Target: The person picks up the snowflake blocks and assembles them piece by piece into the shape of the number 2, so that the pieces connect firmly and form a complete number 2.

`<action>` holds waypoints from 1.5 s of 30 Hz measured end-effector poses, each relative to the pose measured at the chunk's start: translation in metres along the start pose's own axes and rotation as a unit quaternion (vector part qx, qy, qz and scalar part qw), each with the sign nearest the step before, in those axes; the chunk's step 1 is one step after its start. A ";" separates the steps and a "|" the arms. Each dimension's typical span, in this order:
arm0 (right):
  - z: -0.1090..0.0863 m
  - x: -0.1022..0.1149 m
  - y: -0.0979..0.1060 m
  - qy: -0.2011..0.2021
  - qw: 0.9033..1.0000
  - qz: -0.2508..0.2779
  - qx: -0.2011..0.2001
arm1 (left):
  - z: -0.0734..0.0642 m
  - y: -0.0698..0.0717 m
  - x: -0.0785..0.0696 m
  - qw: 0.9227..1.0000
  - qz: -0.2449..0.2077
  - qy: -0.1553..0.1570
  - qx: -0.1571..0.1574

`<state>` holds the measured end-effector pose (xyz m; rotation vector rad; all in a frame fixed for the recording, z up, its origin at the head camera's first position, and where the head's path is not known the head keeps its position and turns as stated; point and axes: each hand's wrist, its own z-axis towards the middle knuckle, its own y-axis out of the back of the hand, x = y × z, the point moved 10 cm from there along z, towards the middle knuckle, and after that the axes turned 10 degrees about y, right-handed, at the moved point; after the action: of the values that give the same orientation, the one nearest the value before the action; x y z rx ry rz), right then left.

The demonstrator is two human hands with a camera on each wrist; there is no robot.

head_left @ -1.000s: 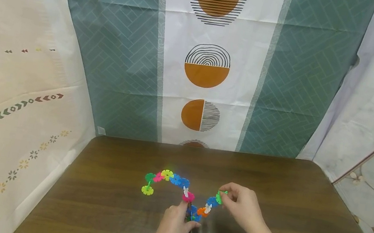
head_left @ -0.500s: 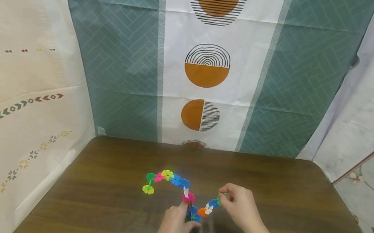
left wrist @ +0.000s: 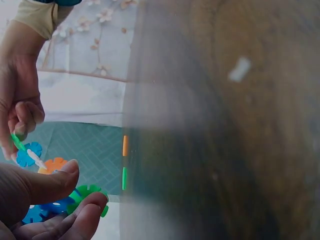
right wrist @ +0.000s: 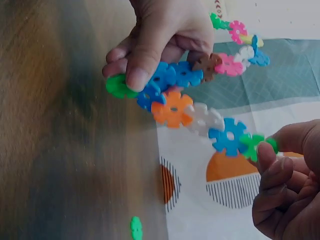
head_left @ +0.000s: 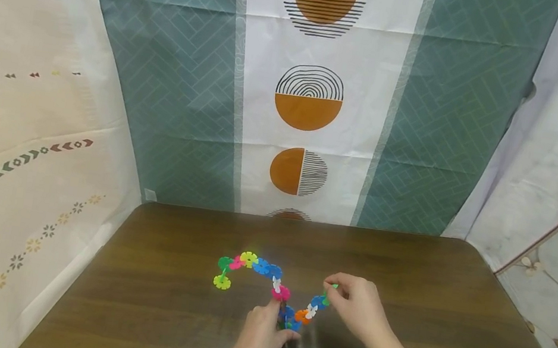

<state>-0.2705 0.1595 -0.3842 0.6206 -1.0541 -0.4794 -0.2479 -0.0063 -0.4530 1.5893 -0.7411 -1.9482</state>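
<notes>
A curved chain of interlocking flower-shaped plastic discs (head_left: 261, 266) is held up over the brown table. My left hand (head_left: 256, 339) grips its lower middle, near blue and green discs; in the right wrist view the left thumb presses beside a green disc (right wrist: 120, 86). My right hand (head_left: 358, 309) pinches the green end (right wrist: 254, 146) between thumb and fingers, beyond a blue disc (right wrist: 230, 136), a white disc (right wrist: 205, 119) and an orange disc (right wrist: 172, 108). Fingers partly cover that green end, so I cannot tell whether it is one disc or two. A yellow disc (head_left: 222, 282) hangs at the other end.
The wooden table (head_left: 155, 312) reaches back to a patterned cloth (head_left: 302, 141). A loose green disc (right wrist: 136, 228) appears in the right wrist view. Loose orange (left wrist: 125, 146) and green (left wrist: 124, 178) discs are seen edge-on in the left wrist view.
My right hand has shifted slightly left and turned a little, and the green end of the chain shows less between its fingers. The left hand keeps nearly the same place.
</notes>
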 end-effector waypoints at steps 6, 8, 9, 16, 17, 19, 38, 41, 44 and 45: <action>0.002 -0.024 0.012 -0.032 0.999 0.021 -0.026 | 0.000 0.003 0.004 1.000 -0.007 0.008 -0.009; 0.004 -0.035 0.016 -0.031 0.999 -0.002 -0.034 | 0.000 0.004 0.006 1.000 -0.010 0.011 -0.012; 0.005 -0.041 0.018 -0.027 0.999 -0.017 -0.035 | 0.000 0.005 0.006 1.000 -0.011 0.012 -0.012; 0.005 -0.085 0.009 -0.020 0.991 -0.127 0.025 | 0.000 0.005 0.011 0.999 -0.027 0.029 -0.002; 0.004 -0.092 0.008 -0.024 0.989 -0.144 0.033 | 0.000 0.004 0.012 0.999 -0.027 0.033 0.001; 0.002 -0.105 0.006 -0.034 0.984 -0.170 0.042 | 0.000 0.004 0.014 0.999 -0.027 0.040 0.006; 0.002 -0.133 -0.004 -0.050 0.978 -0.193 0.054 | 0.002 0.002 0.018 0.997 -0.053 0.056 0.030; 0.001 -0.134 -0.002 -0.068 0.981 -0.172 0.049 | 0.003 0.001 0.019 0.996 -0.055 0.060 0.034; -0.002 -0.132 0.000 -0.081 0.985 -0.150 0.038 | 0.003 -0.001 0.020 0.996 -0.057 0.062 0.038; -0.003 -0.130 0.000 -0.081 0.986 -0.142 0.034 | 0.003 -0.001 0.020 0.996 -0.055 0.062 0.038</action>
<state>-0.3228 0.2431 -0.4695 0.8075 -1.1455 -0.7554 -0.2550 -0.0193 -0.4673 1.8135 -0.6965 -1.8973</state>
